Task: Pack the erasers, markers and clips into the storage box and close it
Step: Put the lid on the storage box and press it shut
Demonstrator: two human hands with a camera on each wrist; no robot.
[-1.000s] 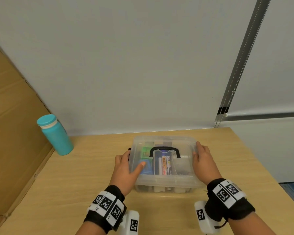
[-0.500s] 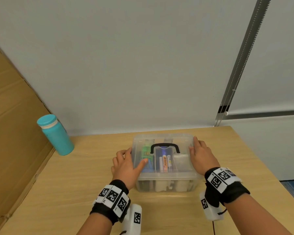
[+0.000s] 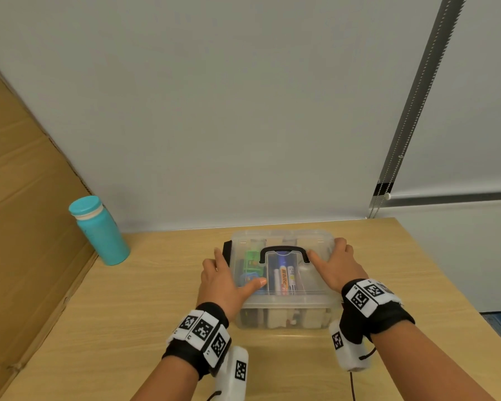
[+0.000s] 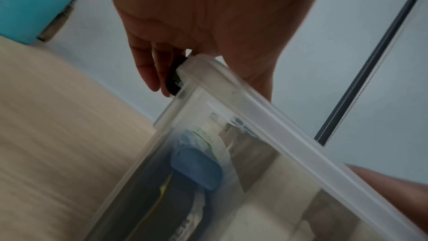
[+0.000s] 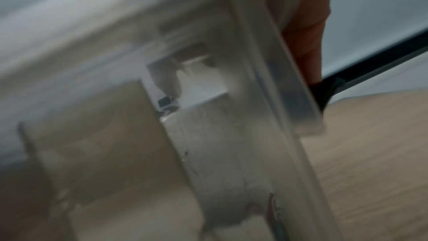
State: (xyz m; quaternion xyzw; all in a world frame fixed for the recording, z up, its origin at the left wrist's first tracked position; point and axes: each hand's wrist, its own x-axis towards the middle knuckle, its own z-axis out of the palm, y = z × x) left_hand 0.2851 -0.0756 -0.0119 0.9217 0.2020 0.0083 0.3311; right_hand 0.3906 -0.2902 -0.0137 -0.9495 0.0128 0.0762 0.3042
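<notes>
The clear storage box (image 3: 284, 302) sits on the wooden table (image 3: 145, 314) with its lid on and a black handle (image 3: 284, 251) on top. Through the lid I see markers (image 3: 284, 280), a green item and a blue eraser (image 4: 197, 168). My left hand (image 3: 220, 285) clasps the left edge, thumb across the lid, fingers down the side on the black latch (image 4: 173, 81). My right hand (image 3: 339, 267) clasps the right edge, thumb near the handle. Its fingers (image 5: 308, 34) bend over the rim by the right latch (image 5: 324, 94). The right wrist view is blurred.
A teal bottle (image 3: 102, 233) stands at the table's back left beside a cardboard sheet (image 3: 26, 227) leaning along the left side. A grey wall closes off the back. The table's right edge (image 3: 446, 285) drops off near my right arm.
Both hands slid forward and inward on the box. My right thumb now lies on the lid near the handle. The box stays roughly where it was.
</notes>
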